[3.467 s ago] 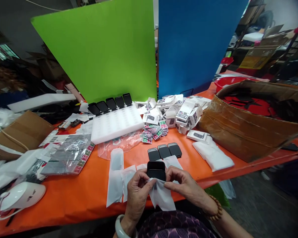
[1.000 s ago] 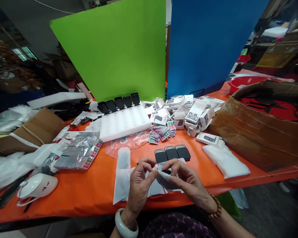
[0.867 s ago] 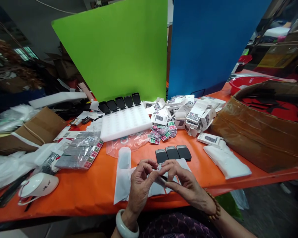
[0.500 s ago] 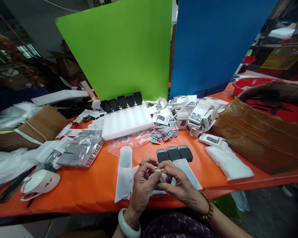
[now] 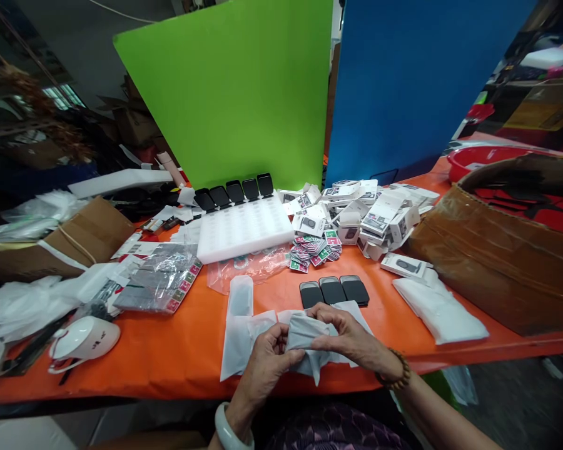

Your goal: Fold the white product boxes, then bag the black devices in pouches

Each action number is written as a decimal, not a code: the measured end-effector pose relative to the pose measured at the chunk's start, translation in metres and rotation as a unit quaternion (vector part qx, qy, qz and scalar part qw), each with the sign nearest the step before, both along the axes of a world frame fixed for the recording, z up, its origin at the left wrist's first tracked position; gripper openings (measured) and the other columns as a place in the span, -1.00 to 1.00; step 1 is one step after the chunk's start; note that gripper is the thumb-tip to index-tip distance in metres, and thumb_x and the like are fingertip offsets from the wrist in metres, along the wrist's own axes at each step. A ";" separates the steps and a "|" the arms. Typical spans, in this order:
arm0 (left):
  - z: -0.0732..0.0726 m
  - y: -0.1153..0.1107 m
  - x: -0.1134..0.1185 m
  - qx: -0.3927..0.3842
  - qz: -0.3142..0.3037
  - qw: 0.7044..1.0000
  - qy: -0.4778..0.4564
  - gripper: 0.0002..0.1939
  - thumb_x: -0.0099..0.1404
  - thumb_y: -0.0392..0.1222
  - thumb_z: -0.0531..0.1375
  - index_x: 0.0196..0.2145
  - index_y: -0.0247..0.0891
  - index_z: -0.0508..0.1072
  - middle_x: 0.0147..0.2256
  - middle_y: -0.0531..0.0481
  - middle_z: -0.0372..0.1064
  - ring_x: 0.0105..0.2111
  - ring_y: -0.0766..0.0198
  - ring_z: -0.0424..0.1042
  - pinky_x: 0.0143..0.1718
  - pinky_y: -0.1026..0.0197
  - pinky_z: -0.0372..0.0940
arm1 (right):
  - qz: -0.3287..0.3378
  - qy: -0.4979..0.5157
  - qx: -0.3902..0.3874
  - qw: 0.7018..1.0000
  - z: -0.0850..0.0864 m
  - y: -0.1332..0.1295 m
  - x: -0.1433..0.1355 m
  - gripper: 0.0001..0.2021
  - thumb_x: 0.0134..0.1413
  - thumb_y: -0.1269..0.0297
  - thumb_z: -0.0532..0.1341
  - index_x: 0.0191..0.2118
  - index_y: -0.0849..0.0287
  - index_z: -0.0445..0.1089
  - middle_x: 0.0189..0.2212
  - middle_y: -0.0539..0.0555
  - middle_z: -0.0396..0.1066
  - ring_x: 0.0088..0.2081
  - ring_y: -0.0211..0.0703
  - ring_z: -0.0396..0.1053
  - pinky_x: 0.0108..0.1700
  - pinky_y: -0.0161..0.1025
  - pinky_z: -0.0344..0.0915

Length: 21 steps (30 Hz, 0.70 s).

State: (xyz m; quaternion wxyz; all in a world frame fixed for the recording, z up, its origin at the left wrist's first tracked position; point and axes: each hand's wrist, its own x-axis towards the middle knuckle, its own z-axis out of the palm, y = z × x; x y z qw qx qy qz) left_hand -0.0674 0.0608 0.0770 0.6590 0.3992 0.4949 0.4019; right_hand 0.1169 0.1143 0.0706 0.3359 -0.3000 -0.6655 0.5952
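Observation:
A crumpled translucent white sleeve (image 5: 304, 332) is held between both hands near the table's front edge. My left hand (image 5: 269, 359) pinches its left side, and my right hand (image 5: 349, 337) grips its right side between thumb and fingers. Whether anything is inside the sleeve I cannot tell. More flat white sleeves (image 5: 234, 350) lie on the table under and left of the hands. Just behind my right hand, three dark rounded pads (image 5: 333, 291) sit in a row. Behind these lies a heap of small printed cards (image 5: 312, 250).
A white foam tray (image 5: 246, 229) with several black pieces behind it stands mid-table. Small white boxes (image 5: 375, 209) are piled right of it. A cardboard box (image 5: 497, 262) is at the right; a white cup (image 5: 87, 340) and plastic-wrapped packs (image 5: 159, 281) are at the left.
The hands have moved apart, and the white sleeve now shows spread between them. The whole view has shifted slightly, with the table's items appearing farther right.

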 end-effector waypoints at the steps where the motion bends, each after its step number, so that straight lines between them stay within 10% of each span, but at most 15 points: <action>1: 0.000 0.000 -0.002 -0.003 -0.006 1.000 0.005 -0.69 0.00 -0.18 0.37 -0.28 -0.30 0.46 -0.37 0.00 0.45 -0.38 0.26 0.40 -0.34 0.27 0.26 | 0.004 -0.009 0.012 1.000 0.000 0.006 0.005 -0.76 -0.05 0.11 0.35 -0.47 0.16 0.37 -0.30 0.02 0.34 -0.25 -0.16 0.28 -0.18 -0.25 0.21; 7: -0.010 -0.001 -0.009 -0.023 0.010 0.999 0.023 -0.66 -0.07 -0.12 0.40 -0.34 -0.29 0.47 -0.44 0.05 0.42 -0.44 0.29 0.37 -0.39 0.31 0.24 | -0.229 0.032 -0.017 0.973 -0.001 0.043 0.028 -0.63 0.02 0.07 0.28 -0.59 0.15 0.16 -0.53 -0.05 0.25 -0.47 -0.27 0.20 -0.38 -0.30 0.19; 14: -0.015 0.007 -0.010 -0.006 0.085 0.996 -0.024 -0.46 -0.09 -0.14 0.42 -0.15 -0.27 0.36 -0.40 0.04 0.43 -0.43 0.27 0.43 -0.39 0.26 0.30 | -0.037 0.017 -0.139 0.990 -0.019 0.018 -0.016 -0.65 -0.09 0.11 0.36 -0.22 0.14 0.29 -0.46 -0.09 0.30 -0.52 -0.32 0.24 -0.55 -0.39 0.20; 21: -0.023 0.010 -0.028 0.014 0.267 0.963 0.042 -0.30 -0.16 0.03 0.44 -0.11 -0.23 0.27 -0.32 0.04 0.39 -0.50 0.34 0.45 -0.41 0.24 0.37 | -0.052 -0.015 -0.068 0.996 -0.041 0.070 -0.062 -0.75 0.03 0.11 0.21 -0.25 0.17 0.25 -0.56 -0.12 0.24 -0.59 -0.34 0.18 -0.56 -0.38 0.16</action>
